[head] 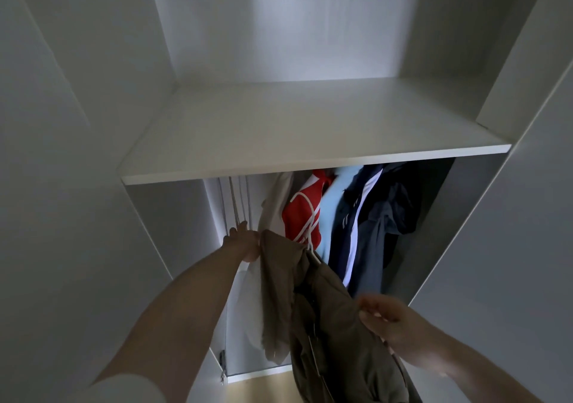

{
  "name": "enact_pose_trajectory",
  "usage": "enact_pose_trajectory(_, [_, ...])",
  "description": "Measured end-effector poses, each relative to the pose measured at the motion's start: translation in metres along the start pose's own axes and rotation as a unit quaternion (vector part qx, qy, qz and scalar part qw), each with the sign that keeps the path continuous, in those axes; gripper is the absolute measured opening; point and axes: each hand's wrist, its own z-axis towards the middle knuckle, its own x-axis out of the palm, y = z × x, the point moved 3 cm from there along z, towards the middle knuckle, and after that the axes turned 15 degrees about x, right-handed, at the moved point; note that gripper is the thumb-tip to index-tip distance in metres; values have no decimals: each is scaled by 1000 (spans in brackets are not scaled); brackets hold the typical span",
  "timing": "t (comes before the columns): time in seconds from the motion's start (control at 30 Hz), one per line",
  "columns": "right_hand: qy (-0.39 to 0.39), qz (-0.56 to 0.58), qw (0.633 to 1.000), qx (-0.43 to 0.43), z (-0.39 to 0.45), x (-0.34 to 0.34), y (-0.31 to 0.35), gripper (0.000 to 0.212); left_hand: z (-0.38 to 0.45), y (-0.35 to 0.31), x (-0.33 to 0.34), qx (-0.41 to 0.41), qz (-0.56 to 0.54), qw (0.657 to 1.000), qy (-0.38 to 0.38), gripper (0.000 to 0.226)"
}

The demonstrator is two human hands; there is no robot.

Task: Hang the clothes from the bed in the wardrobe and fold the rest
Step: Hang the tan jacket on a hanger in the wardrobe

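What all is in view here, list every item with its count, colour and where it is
White wardrobe shelf: one, white, across the top of the hanging space.
Olive-brown jacket: one, olive-brown, in front, between both hands.
White plastic hanger: one, white, above the jacket.
Cream garment: one, hanging leftmost.
Red garment: one, hanging beside the cream one.
Light blue shirt: one, hanging mid-rail.
Navy jacket with white stripes: one, hanging right of centre.
Dark grey garments: count unclear, far right.
Left hand: by the jacket's top.
Right hand: grips the jacket lower down.

The picture is dim and grey. Soft light falls from above onto the shelf [310, 129] and back wall at upper centre. Below it, the lower right lies in deep shadow. The right hand [393, 325] is motion-blurred. Wide-angle distortion bends the edges at both sides.
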Motion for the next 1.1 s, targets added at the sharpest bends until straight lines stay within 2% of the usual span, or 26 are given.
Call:
enact_pose_trajectory(0.17, [26,29,999,18,0,13,28,29,9,29,6,-24,-69,997,-9,64])
enact_pose_trajectory(0.47, [113,149,982,16,42,64,73,26,-20,69,1,-71,-80,993,-56,57])
enact_pose_trajectory(0.67, [78,231,969,43,80,92,103,25,-40,80,-9,-98,-54,992,-60,48])
enact_pose_trajectory(0.77, [21,275,959,68,91,84,104,26,-49,85,-11,-106,-50,991,-59,47])
enact_pose_trajectory(0.9, [-57,212,972,86,92,75,89,29,-56,87,-13,-104,-59,990,-74,54])
enact_pose_trajectory(1.03, [-40,108,992,48,88,94,96,24,-62,83,-13,-90,-72,990,-83,57])
enact_pose_trajectory(1.1, [-24,92,995,29,88,106,109,22,-66,81,-15,-86,-67,990,-85,57])
